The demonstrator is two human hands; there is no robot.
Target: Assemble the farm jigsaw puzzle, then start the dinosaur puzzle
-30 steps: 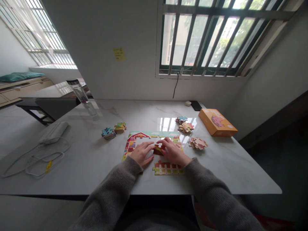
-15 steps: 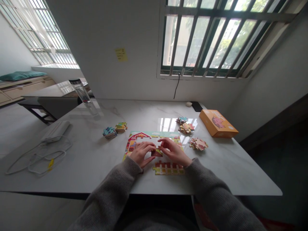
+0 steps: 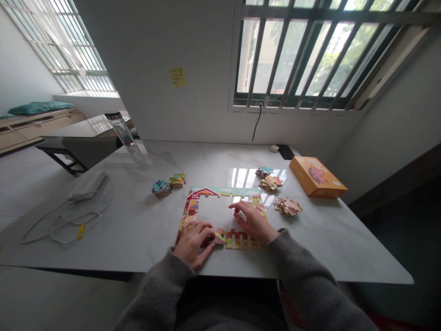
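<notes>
Head view: left hand [image 3: 193, 241], the nearer, holds a green-and-brown jigsaw piece [image 3: 219, 237] in curled fingers; piece projects rightward, just beside fence-print strip's [image 3: 238, 241] left end. Right hand [image 3: 254, 221]: empty, fingers parted, at strip's far side. Piece's left part hidden; long axis, interlock unclear.

Under my rough, knitted grey sleeves [image 3: 164, 275] the tabletop [image 3: 131, 216] gleams, smooth. The puzzle border [image 3: 192, 208] looks like printed card, as does the one-o'clock box [image 3: 319, 177]; at eleven, the bottle [image 3: 123, 130] shines clear.
</notes>
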